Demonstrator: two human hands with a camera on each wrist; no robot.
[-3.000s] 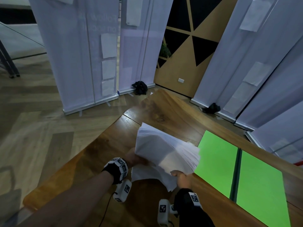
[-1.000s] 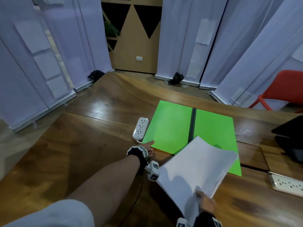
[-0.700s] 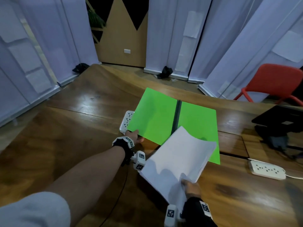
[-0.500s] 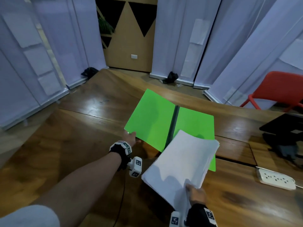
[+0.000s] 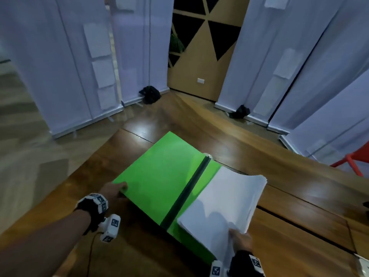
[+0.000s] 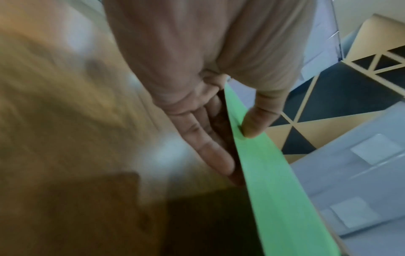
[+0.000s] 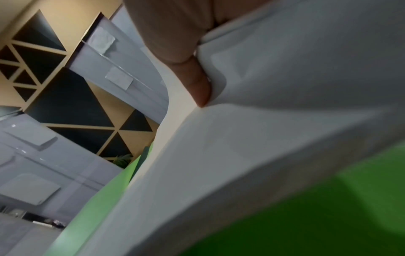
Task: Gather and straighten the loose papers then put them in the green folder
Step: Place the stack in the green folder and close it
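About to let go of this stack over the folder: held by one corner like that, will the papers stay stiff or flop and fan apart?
Likely floppy: the paper stack, which the right hand pinches at its near corner, already bows upward at its far edge. It may splay: the sheet edges look slightly stepped on the right side. The green folder beneath should catch it; its left cover is pinched by the left hand.

bright green folder point(image 5: 159, 180), dark spine, seemingly plain white papers point(image 5: 223, 204).

The open folder point(image 5: 159, 176) is spread on the table point(image 5: 299, 226), with the stack of papers point(image 5: 221, 204) laid over its half at 3 o'clock. The folder's 9 o'clock corner is pinched by the left hand point(image 5: 111, 191) (thumb on top, fingers beneath), and the stack's 6 o'clock corner is gripped by the right hand point(image 5: 240, 241).
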